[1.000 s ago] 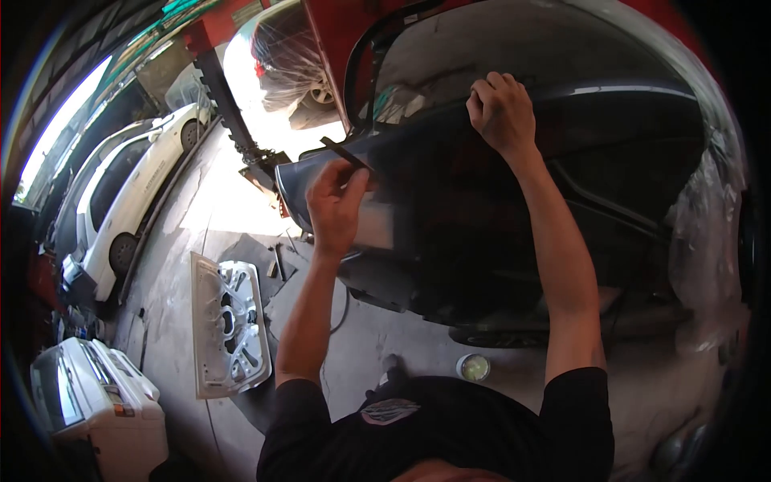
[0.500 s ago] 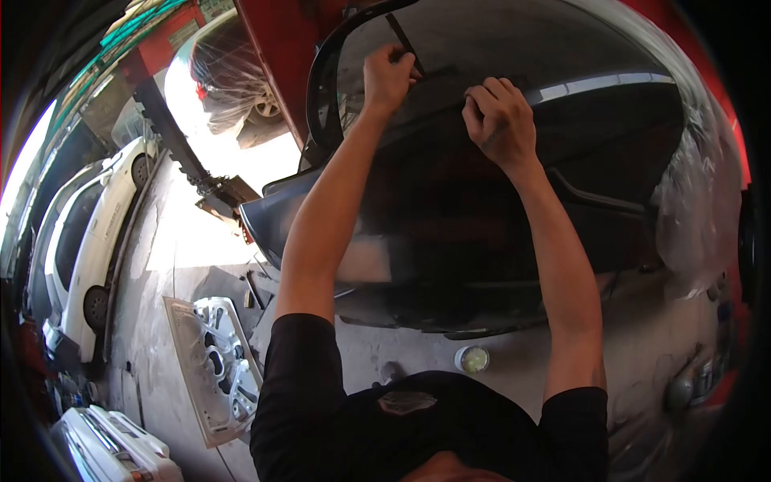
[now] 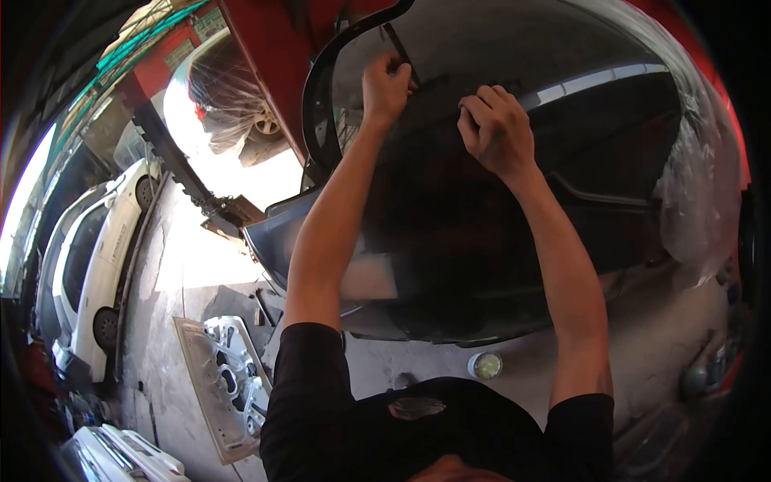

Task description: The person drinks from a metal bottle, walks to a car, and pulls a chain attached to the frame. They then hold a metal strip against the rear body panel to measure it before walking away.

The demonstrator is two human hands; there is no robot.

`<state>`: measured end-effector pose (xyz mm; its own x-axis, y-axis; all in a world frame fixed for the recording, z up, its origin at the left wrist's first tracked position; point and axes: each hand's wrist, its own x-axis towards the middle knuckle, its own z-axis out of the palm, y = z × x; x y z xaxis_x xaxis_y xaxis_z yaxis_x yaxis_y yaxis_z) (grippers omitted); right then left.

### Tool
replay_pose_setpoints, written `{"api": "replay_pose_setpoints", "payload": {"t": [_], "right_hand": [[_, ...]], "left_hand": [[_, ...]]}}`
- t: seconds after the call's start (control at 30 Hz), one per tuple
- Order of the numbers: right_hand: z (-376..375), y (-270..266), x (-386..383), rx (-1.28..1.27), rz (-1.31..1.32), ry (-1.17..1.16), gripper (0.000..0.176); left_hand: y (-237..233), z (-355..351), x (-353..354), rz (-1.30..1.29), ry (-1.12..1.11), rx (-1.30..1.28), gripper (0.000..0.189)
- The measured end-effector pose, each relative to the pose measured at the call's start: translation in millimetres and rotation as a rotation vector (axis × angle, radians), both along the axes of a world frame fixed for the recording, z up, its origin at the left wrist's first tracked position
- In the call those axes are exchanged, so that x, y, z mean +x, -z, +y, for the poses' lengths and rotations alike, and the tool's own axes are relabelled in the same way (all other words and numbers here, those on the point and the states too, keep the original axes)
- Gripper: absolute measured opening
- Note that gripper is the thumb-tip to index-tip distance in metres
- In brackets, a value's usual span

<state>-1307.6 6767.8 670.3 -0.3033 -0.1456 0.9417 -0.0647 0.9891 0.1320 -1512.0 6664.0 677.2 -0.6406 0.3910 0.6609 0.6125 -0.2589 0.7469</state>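
My left hand (image 3: pixel 387 90) is closed at the upper left of the dark glass (image 3: pixel 498 48), with its fingers on a thin dark strip (image 3: pixel 399 46) that runs up and left from them. To the right, my right hand (image 3: pixel 498 132) is curled over the lower part of the same glass; what its fingers hold, if anything, is hidden. Below both arms lies the glossy black car body (image 3: pixel 458 241).
Clear plastic sheeting (image 3: pixel 697 193) hangs at the right. A bare metal panel (image 3: pixel 229 377) and a small tub (image 3: pixel 485 365) are on the floor. White cars (image 3: pixel 108 257) stand at the left, beside a dark post (image 3: pixel 173 153).
The view has shifted slightly. My left hand has turned a little and the strip shows at a slightly different angle. My right hand stays curled at about the same place.
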Motion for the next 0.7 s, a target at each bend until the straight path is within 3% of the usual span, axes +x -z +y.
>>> {"api": "replay_pose_setpoints", "payload": {"t": [0.7], "right_hand": [[4.9, 2.6, 0.2, -0.024, -0.02, -0.014, 0.01]], "left_hand": [[-4.2, -1.6, 4.6, -0.043, 0.061, -0.044, 0.021]]}}
